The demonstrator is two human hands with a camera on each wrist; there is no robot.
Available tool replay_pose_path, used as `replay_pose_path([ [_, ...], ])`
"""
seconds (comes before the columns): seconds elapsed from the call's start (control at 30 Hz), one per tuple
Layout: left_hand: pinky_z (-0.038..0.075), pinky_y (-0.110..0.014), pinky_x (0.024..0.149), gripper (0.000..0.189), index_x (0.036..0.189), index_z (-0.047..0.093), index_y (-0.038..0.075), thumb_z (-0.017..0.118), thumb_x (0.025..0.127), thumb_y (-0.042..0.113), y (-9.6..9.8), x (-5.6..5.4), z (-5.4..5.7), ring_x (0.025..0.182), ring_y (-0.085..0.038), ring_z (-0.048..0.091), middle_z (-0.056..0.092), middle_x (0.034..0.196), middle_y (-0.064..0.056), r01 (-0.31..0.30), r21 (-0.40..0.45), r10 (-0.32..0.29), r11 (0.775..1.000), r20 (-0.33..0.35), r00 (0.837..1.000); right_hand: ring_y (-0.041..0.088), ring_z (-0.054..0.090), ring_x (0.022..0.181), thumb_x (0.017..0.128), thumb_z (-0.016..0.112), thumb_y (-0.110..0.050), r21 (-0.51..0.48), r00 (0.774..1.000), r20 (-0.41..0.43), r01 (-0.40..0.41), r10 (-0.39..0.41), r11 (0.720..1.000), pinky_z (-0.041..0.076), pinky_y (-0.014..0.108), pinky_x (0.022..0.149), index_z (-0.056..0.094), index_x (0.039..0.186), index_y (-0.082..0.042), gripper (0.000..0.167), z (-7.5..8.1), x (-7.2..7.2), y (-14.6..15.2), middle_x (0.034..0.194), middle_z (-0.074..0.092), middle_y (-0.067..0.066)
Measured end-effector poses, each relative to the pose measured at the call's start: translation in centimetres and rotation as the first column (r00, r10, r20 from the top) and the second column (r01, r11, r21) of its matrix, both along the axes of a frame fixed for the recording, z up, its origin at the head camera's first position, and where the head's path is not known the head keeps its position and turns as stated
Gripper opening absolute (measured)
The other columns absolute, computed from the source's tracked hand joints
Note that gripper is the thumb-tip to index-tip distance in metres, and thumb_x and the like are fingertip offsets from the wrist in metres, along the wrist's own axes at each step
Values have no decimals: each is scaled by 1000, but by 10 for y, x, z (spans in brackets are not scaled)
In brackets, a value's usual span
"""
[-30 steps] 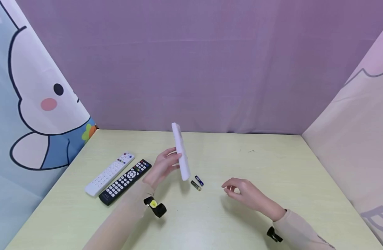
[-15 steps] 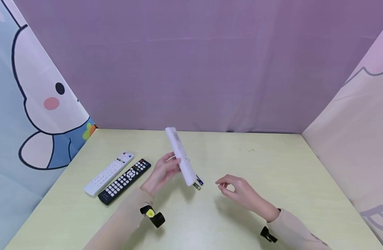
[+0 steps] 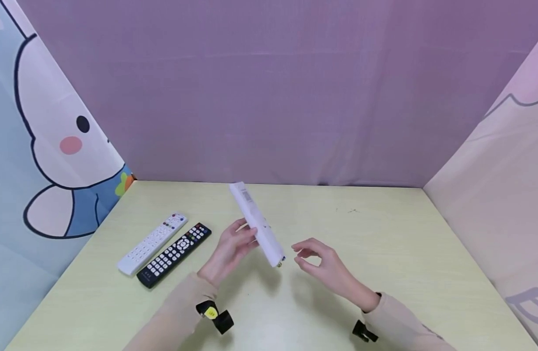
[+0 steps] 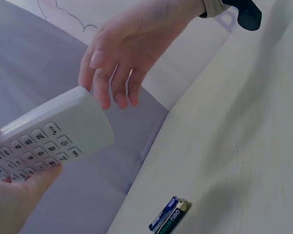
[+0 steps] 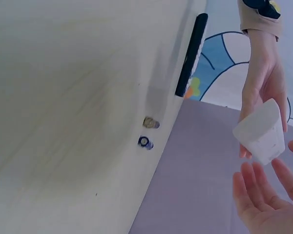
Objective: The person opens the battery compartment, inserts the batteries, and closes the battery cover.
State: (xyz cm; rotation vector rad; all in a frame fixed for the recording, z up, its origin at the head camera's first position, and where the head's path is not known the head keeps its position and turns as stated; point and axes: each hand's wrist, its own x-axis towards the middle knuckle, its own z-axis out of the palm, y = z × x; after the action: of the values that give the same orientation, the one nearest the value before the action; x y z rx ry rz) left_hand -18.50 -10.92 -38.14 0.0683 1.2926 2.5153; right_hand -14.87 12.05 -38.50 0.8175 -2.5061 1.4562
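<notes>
My left hand (image 3: 231,248) grips a white remote control (image 3: 257,223) by its side, above the table and tilted, with its back and a printed label facing up in the head view. Its number keys show in the left wrist view, where the thumb and fingers hold its edges. Close to the remote's near end is my right hand (image 3: 323,265), fingers loosely bent and nothing between them. Two batteries (image 4: 171,214) lie side by side on the table below the remote; in the head view the remote hides most of them.
On the left of the table (image 3: 383,234), a second white remote (image 3: 152,243) and a black remote (image 3: 174,256) lie side by side with keys up. A purple curtain (image 3: 273,97) hangs behind the table, and printed cloths stand at both sides.
The white remote has turned so its back faces up more, and its near end has swung right over the batteries. My right hand has moved left toward it.
</notes>
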Motion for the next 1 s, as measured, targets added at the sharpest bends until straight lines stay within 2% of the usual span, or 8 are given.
replay_pose_path([
  [0.13,41,-37,97,53,131,23,-5,44,83,-11,3,5,1,107,-26,51,39,125,-21,-24,-11,24,1000,-2,1000,31,56,90,80,62,0,-105,992,125,-20,33,994,50,42,83,57,105,1,26,2,1,-7,102,58,15],
  [0.23,41,-37,97,52,130,24,-5,44,83,-11,6,7,2,106,-25,51,40,124,-20,-41,-12,41,999,2,999,31,55,96,81,62,-5,-162,982,181,-31,60,986,49,40,86,55,110,0,31,3,1,-9,107,54,17],
  [0.4,41,-37,97,50,129,25,-5,44,83,-12,8,11,4,107,-24,50,41,123,-18,-58,4,58,998,1,998,29,53,100,80,65,-12,-218,977,198,-31,76,975,46,40,90,53,115,-4,38,-1,0,-12,110,52,13],
  [0.57,41,-36,97,52,129,24,-5,44,83,-13,9,15,4,108,-24,49,40,125,-18,-66,11,66,998,-15,998,31,51,103,77,68,-9,-254,974,209,-27,82,967,45,39,92,51,115,-1,43,-2,1,-15,114,50,15],
  [0.73,41,-36,97,54,130,23,-5,45,81,-13,11,18,5,109,-25,48,39,125,-19,-73,27,74,997,-21,997,29,50,104,75,69,-8,-259,968,236,-21,84,966,44,37,93,50,116,0,47,0,2,-19,117,49,16],
  [1.0,41,-37,97,51,126,27,-2,47,80,-13,16,23,9,111,-26,46,40,124,-18,-86,36,86,996,-8,996,25,50,105,74,71,-11,-256,950,302,1,80,967,45,29,93,49,119,-5,50,0,3,-21,118,51,10],
])
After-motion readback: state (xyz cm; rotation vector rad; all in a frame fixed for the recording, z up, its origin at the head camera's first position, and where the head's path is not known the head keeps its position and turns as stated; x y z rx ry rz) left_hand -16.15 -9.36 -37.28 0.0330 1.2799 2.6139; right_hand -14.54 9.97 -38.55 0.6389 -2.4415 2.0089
